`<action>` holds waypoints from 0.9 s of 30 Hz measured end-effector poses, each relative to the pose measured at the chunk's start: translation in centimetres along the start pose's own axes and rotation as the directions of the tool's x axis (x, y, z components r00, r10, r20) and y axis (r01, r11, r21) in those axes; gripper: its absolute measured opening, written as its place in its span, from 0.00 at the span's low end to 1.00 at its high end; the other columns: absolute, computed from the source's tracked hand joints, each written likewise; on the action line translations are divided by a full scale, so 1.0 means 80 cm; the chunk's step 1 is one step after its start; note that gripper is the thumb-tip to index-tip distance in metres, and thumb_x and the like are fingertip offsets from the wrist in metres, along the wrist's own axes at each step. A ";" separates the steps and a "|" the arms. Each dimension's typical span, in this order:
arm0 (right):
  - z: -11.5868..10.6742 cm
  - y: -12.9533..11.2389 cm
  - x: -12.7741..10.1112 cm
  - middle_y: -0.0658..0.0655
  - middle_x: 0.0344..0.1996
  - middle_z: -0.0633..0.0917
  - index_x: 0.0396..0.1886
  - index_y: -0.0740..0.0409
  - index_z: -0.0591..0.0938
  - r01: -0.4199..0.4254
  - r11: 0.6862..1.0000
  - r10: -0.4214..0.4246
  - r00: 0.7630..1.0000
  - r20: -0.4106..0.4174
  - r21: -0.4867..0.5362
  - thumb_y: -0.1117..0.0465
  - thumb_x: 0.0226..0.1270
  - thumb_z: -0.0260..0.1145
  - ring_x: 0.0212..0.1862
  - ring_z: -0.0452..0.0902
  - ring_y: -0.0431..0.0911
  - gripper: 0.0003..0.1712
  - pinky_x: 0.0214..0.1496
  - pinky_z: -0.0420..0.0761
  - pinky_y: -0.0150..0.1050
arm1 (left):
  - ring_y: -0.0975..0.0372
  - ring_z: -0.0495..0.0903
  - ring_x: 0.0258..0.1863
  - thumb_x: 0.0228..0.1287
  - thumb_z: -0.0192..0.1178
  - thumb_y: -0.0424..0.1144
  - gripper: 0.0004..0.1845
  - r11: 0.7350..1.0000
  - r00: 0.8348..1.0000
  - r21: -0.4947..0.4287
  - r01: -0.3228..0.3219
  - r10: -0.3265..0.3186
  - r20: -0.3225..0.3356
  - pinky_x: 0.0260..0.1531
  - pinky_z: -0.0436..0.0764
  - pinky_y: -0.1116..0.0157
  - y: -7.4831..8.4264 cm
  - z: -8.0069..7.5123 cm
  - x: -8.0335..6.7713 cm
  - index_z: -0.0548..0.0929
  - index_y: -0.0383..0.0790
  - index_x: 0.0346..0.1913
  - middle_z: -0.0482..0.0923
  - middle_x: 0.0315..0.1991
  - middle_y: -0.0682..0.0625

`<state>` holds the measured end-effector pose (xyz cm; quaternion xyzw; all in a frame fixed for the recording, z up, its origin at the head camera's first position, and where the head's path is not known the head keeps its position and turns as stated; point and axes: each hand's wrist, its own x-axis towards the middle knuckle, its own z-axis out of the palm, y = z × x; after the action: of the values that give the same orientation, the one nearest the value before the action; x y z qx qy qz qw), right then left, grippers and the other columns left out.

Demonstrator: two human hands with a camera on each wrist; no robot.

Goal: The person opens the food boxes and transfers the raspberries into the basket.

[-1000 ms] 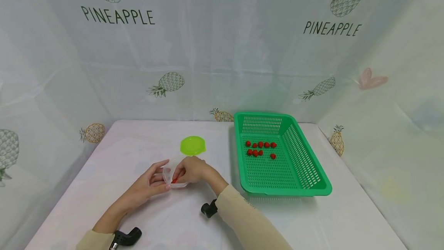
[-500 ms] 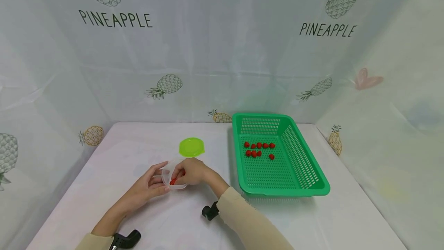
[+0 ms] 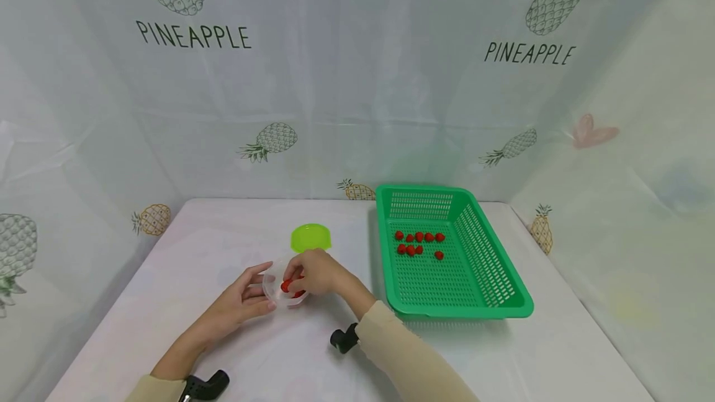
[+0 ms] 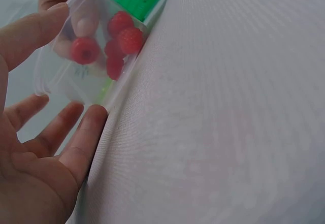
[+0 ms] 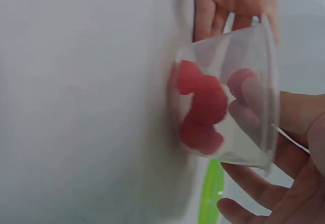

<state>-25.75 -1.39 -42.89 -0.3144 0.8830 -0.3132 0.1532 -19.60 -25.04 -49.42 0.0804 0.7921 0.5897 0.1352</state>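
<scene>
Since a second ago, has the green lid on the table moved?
No. The green lid lies in the same spot left of the green basket; only the camera shifted slightly.

We see a small clear plastic cup [image 3: 283, 287] standing open on the white table, tilted slightly, holding a few red raspberries [image 4: 118, 41] clustered at its bottom.

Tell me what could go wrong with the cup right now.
The clear cup looks tilted on the table in the wrist views; it could tip and spill its raspberries. The right hand pinching a berry inside may squash it. The left hand only touches the cup, so it may slide.
</scene>
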 end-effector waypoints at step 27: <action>-0.209 -0.023 -0.091 0.46 0.39 0.91 0.46 0.54 0.89 0.088 0.988 -0.099 0.992 -0.076 -0.130 0.63 0.73 0.73 0.44 0.86 0.39 0.05 0.50 0.85 0.39 | 0.49 0.77 0.66 0.67 0.75 0.42 0.47 1.000 1.000 -0.003 0.003 -0.003 -0.012 0.55 0.83 0.68 -0.001 0.002 0.001 0.59 0.52 0.83 0.66 0.72 0.38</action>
<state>-27.19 9.89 -28.48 -0.3513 0.8909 -0.2761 0.0816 -19.63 -24.92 -49.52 0.0753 0.7923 0.5910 0.1315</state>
